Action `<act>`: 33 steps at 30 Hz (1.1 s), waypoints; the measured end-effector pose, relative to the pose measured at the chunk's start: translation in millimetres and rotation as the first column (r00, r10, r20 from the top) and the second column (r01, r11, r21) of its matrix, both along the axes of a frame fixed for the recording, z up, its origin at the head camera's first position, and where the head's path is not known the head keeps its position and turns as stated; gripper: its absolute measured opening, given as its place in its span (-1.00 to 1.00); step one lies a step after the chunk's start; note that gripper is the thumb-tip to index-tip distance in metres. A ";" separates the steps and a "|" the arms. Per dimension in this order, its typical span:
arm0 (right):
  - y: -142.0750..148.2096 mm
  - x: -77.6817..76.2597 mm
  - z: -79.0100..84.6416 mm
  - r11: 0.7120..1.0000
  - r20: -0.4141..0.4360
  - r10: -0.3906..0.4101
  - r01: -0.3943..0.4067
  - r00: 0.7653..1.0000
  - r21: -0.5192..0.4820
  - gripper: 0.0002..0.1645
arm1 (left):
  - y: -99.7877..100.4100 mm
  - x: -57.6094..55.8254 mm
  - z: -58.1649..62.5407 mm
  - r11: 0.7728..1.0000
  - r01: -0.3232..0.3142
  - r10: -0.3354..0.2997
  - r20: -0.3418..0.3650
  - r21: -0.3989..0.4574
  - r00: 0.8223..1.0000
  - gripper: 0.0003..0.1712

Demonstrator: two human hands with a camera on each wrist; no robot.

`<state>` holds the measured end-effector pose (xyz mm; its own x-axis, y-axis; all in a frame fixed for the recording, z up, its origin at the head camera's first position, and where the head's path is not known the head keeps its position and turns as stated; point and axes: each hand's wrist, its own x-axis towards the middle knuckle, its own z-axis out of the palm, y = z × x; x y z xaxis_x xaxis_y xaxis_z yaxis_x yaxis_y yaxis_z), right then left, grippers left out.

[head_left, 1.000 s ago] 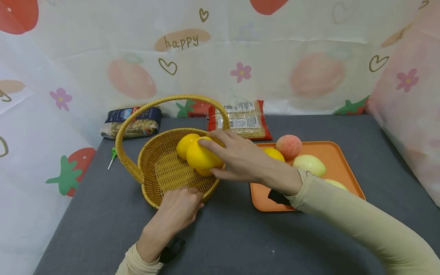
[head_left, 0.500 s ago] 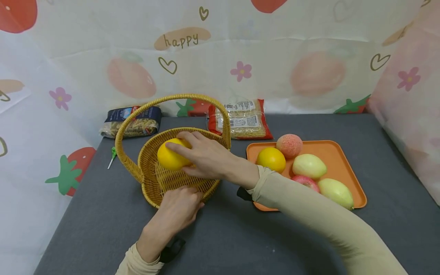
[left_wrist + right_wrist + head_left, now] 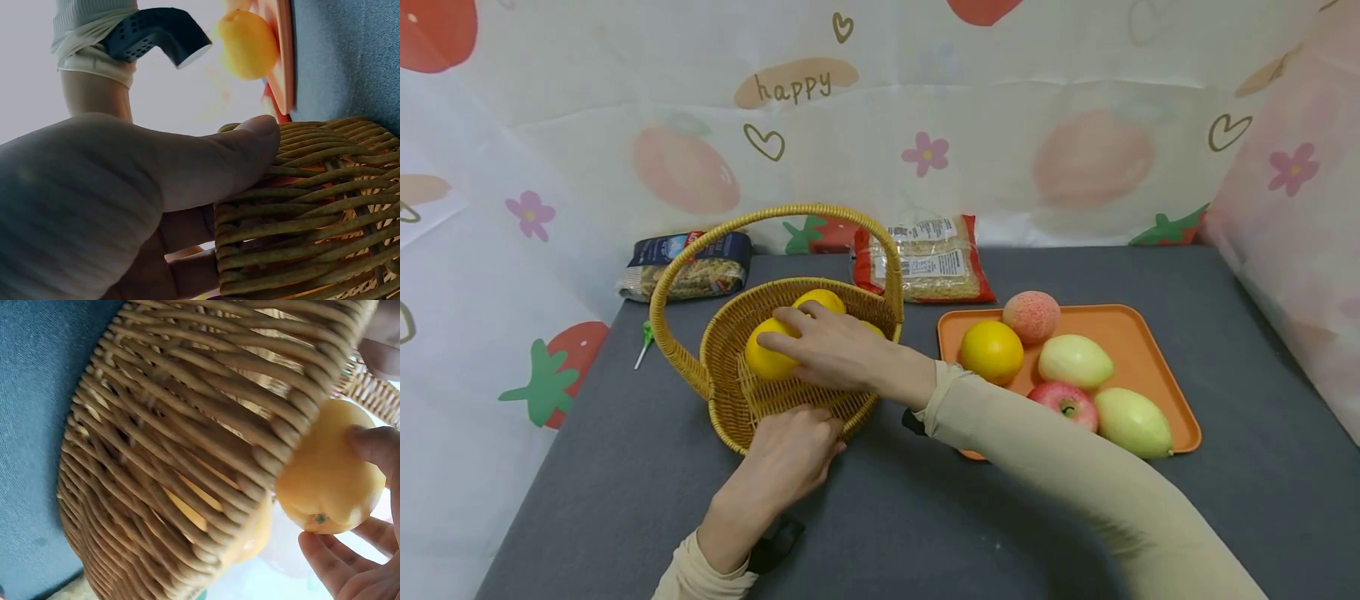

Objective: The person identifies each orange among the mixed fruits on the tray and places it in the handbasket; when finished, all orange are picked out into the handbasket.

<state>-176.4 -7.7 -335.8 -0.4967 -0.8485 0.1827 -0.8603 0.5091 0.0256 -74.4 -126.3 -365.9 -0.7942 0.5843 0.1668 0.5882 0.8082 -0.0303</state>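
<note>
Left hand (image 3: 793,450): thumb and fingers gripping near rim of basket (image 3: 722,367). Right hand (image 3: 842,346): thumb and fingers around an orange (image 3: 766,354) within the basket's mouth; contact with the bottom cannot be told. Further oranges (image 3: 820,300) in basket, partly hidden. Tray (image 3: 1138,354) at right holds more fruit. Behind: navy pack (image 3: 655,254), lettering illegible; red-edged pack (image 3: 951,287), two white labels, print too small. Backdrop (image 3: 985,100) reads "happy".
</note>
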 end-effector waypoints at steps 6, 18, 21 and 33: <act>-0.1 -0.2 -7.4 0.999 0.018 0.006 -0.007 1.000 0.035 -0.48 | -0.6 -0.4 0.2 1.000 0.001 -0.001 0.004 -0.004 1.000 -0.72; -4.9 4.3 -16.9 0.988 0.085 0.007 -0.020 0.996 0.155 -0.51 | -0.7 0.1 -1.2 1.000 0.012 -0.012 0.000 0.013 1.000 -0.72; -3.8 3.6 -16.9 0.985 0.094 -0.006 -0.010 0.996 0.170 -0.50 | 0.1 -0.6 -0.2 1.000 0.009 -0.009 0.013 0.013 1.000 -0.72; -2.9 3.9 -17.6 0.988 0.073 0.005 -0.017 0.997 0.151 -0.52 | -0.5 -0.7 -0.5 1.000 -0.002 0.002 0.024 0.000 1.000 -0.75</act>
